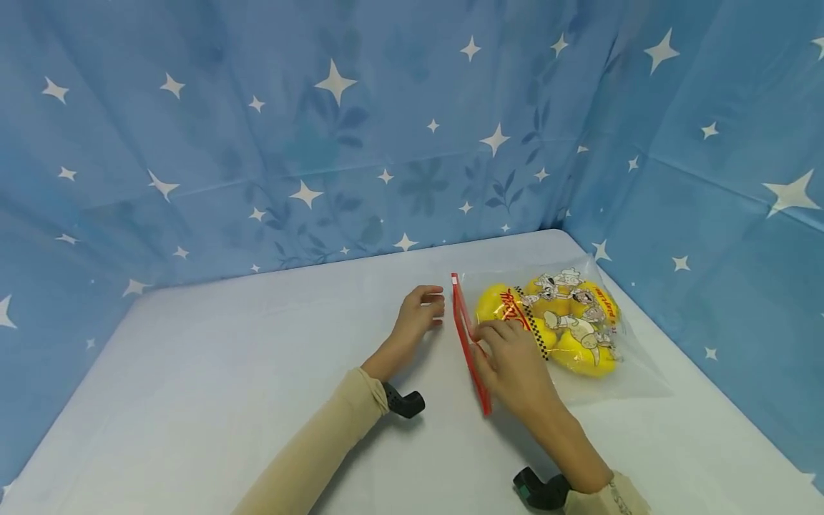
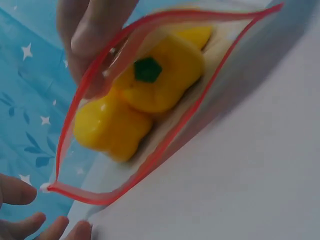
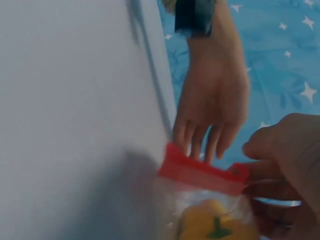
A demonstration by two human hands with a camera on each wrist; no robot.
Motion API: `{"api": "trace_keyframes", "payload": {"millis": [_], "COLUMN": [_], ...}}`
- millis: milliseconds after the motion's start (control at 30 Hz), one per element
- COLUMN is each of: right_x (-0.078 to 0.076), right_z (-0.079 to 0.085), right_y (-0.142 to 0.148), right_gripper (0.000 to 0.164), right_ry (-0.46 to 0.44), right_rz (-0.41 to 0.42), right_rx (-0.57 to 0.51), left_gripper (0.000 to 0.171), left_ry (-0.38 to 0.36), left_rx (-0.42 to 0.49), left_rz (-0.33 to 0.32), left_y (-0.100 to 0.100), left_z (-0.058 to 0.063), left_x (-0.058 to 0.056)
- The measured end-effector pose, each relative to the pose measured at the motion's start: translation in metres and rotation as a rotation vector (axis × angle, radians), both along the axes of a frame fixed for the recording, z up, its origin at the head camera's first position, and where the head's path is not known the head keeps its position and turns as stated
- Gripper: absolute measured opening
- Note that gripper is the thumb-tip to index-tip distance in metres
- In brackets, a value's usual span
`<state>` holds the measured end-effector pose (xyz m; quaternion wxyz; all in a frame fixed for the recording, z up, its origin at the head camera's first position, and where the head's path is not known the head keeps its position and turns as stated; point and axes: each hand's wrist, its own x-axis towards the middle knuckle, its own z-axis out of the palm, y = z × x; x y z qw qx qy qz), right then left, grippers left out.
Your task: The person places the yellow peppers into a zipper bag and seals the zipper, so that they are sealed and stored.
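A clear plastic zip bag (image 1: 634, 365) with a red zip edge (image 2: 172, 135) lies on its side with its mouth gaping to the left. Inside are several yellow bell peppers (image 2: 167, 82), one showing a green stem end. My right hand (image 1: 518, 368) holds the upper lip of the mouth between thumb and fingers, as the left wrist view shows. My left hand (image 1: 415, 318) hovers left of the bag's far corner, fingers loosely bent and holding nothing. In the left wrist view its fingertips (image 2: 30, 225) are close to the white zip end, apparently apart from it.
The bag lies on a white table (image 1: 212, 386), toward its right side. Blue curtains (image 1: 386, 107) with white stars rise behind the table and along its right edge. A black wrist device (image 1: 405, 402) is on the left wrist, another (image 1: 541, 490) on the right.
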<state>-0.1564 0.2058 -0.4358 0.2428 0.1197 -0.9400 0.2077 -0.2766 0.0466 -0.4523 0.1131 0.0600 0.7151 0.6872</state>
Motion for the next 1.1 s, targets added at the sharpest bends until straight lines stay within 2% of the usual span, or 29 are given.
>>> {"api": "trace_keyframes", "payload": {"millis": [200,367,467,633,800,933,1100], "right_x": [0.004,-0.001,-0.01,-0.042,-0.083,-0.112,-0.138], "right_z": [0.016,0.039,0.053,0.075,0.087,0.091,0.087], "right_y": [-0.004,0.001,0.007,0.023,0.029,0.028,0.031], "right_gripper": [0.025,0.03,0.028,0.028,0.032,0.034,0.035], "right_ry": [-0.142,-0.336,-0.463,-0.596,-0.609,-0.6,-0.616], "right_rz": [0.045,0.11,0.201,0.344,0.4,0.386,0.33], "right_rx": [0.121,0.191,0.219,0.169,0.15,0.151,0.126], "left_gripper": [0.042,0.038,0.035,0.029,0.028,0.027,0.025], "left_ry": [-0.038,-0.053,-0.042,0.011,0.041,0.047,0.033], "left_rx": [0.032,0.062,0.074,0.103,0.126,0.152,0.192], "left_rz": [0.003,0.001,0.004,0.006,0.041,0.057,0.062], "left_y": [0.007,0.016,0.021,0.026,0.028,0.029,0.03], "left_z": [-0.003,-0.008,-0.013,-0.02,-0.022,-0.023,-0.024], "left_x": [-0.025,-0.036,-0.039,-0.04,-0.043,-0.044,-0.041]}}
